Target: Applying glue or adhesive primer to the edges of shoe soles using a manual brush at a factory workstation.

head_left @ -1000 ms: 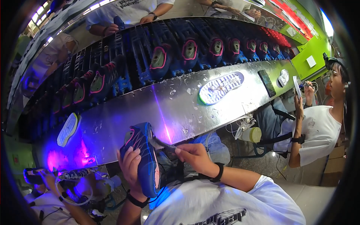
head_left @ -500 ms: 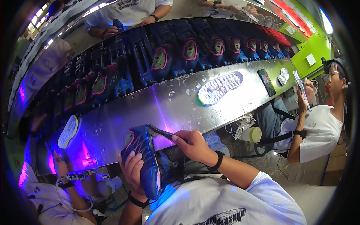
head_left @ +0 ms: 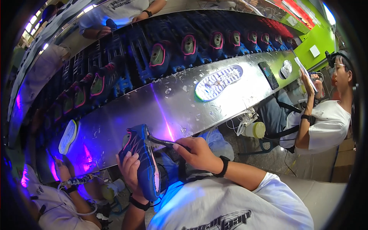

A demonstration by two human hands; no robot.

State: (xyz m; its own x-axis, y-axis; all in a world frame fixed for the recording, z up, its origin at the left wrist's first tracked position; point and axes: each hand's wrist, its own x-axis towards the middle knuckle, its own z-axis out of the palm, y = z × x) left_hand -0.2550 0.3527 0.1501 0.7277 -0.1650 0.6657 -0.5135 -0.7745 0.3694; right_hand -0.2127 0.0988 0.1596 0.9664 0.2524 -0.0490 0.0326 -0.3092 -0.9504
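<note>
Violet light washes over the left end of the metal bench point(head_left: 180, 111), where a pale sole point(head_left: 68, 137) lies. Near left, a co-worker's hand point(head_left: 63, 171) shows at the bench edge. Dark shoes with pink-edged heels point(head_left: 157, 56) line the rack point(head_left: 132, 65) along the far side. At the near edge, the left hand point(head_left: 131, 168) curls its fingers around a dark blue shoe point(head_left: 145, 165), heel to the far side, pinkish underside turned right. Beside it, the right hand point(head_left: 197, 151) pinches a slim dark tool point(head_left: 163, 142), its tip at the shoe's heel end; whether they touch I cannot tell. Farther right on the bench lie a white sole point(head_left: 218, 83), a black phone-like slab point(head_left: 268, 75) and a small pale piece point(head_left: 286, 69). At far right, a seated co-worker point(head_left: 327, 119) holds white sheets point(head_left: 305, 78).
</note>
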